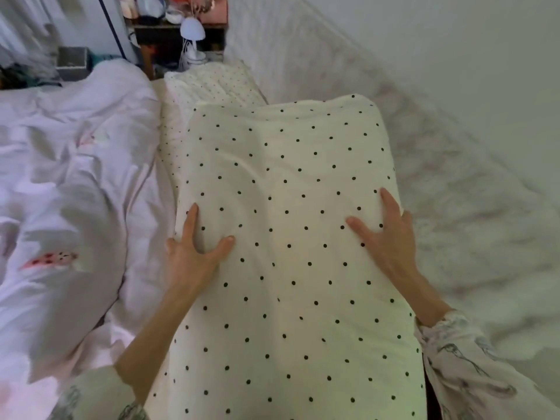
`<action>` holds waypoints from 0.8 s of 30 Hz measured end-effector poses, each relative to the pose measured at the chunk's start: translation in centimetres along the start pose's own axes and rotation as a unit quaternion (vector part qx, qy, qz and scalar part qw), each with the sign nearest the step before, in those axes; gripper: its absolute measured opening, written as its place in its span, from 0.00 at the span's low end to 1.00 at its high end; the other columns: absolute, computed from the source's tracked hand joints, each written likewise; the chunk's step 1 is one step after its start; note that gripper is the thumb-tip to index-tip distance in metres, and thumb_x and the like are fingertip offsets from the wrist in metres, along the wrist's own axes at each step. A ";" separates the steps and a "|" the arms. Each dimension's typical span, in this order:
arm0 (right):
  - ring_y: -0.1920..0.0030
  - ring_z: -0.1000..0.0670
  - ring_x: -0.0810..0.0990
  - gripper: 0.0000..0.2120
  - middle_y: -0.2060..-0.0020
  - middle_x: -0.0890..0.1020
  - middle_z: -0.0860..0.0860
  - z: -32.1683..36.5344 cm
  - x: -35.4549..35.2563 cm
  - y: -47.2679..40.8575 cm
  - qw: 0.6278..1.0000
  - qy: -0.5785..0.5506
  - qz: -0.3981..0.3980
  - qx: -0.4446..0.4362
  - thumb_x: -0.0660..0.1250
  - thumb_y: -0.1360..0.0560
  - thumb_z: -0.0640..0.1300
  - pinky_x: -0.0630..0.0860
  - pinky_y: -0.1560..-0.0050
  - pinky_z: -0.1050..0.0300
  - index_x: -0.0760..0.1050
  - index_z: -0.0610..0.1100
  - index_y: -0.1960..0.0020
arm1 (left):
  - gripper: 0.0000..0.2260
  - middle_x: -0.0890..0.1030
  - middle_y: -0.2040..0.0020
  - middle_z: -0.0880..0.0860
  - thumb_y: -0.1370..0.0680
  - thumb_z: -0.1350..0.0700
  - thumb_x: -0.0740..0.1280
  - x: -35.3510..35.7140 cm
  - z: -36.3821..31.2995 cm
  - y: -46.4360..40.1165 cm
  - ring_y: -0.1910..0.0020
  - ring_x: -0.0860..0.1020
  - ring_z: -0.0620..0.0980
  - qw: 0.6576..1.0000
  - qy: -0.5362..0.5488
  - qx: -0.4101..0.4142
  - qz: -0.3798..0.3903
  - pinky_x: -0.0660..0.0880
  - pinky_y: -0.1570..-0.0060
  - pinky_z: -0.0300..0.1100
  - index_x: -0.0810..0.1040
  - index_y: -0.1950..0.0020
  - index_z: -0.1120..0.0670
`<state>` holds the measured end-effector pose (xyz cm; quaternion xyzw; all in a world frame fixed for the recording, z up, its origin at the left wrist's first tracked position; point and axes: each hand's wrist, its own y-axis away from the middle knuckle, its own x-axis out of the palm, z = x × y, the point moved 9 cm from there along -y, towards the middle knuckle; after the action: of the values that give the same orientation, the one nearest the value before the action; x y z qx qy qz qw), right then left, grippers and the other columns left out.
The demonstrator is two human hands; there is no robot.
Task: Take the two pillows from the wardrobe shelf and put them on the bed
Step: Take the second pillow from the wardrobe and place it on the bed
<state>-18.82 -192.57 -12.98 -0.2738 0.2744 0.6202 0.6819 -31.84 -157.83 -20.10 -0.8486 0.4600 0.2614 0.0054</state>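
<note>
A cream pillow with black dots (pixel 291 237) fills the middle of the view, lengthwise away from me. My left hand (pixel 194 253) grips its left edge, thumb on top. My right hand (pixel 388 234) clasps its right edge with fingers spread over the top. Beyond it a second cream dotted pillow (pixel 209 86) lies flat at the far end of the bed (pixel 165 177), partly covered by the one I hold. The wardrobe is out of view.
A crumpled white-pink duvet (pixel 69 183) covers the bed's left side. A pale quilted headboard or padded wall (pixel 439 177) runs along the right. At the far end stands a dark nightstand (pixel 169 31) with a white lamp (pixel 192 34) and clutter.
</note>
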 end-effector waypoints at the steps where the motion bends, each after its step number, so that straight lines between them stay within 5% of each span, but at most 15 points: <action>1: 0.41 0.44 0.71 0.40 0.44 0.64 0.53 -0.2 1.0 -1.3 1.000 0.001 0.011 -0.001 0.68 0.37 0.67 0.65 0.45 0.53 0.54 0.63 0.30 | 0.39 0.62 0.43 0.51 0.37 0.33 0.69 0.3 0.6 -0.6 0.48 0.66 0.52 1.000 -0.003 -0.012 -0.007 0.67 0.48 0.49 0.47 0.34 0.25; 12: 0.35 0.45 0.66 0.40 0.37 0.63 0.50 -5.0 12.4 -12.6 0.990 0.020 0.139 0.008 0.68 0.36 0.66 0.64 0.38 0.50 0.53 0.64 0.29 | 0.40 0.64 0.40 0.54 0.36 0.33 0.69 6.4 6.4 -6.5 0.41 0.68 0.56 0.990 -0.025 -0.132 -0.047 0.69 0.40 0.55 0.48 0.32 0.27; 19: 0.31 0.47 0.62 0.40 0.30 0.59 0.49 -7.4 19.6 -21.9 0.980 0.034 0.199 0.000 0.68 0.35 0.65 0.61 0.33 0.49 0.53 0.62 0.28 | 0.40 0.63 0.35 0.53 0.34 0.36 0.70 11.5 7.9 -13.2 0.42 0.67 0.52 0.982 -0.016 -0.172 -0.079 0.68 0.47 0.48 0.51 0.29 0.31; 24: 0.31 0.51 0.62 0.41 0.29 0.60 0.50 -8.0 24.9 -28.7 0.977 -0.009 0.211 -0.013 0.69 0.36 0.64 0.60 0.32 0.54 0.55 0.59 0.28 | 0.40 0.63 0.40 0.48 0.36 0.34 0.70 13.9 9.1 -20.7 0.45 0.67 0.50 0.982 -0.013 -0.167 -0.088 0.70 0.47 0.47 0.51 0.30 0.30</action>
<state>11.45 -183.30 -35.44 -0.2127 0.3117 0.7558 0.5351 -13.53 -154.44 -38.99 -0.8713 0.3337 0.3436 -0.1072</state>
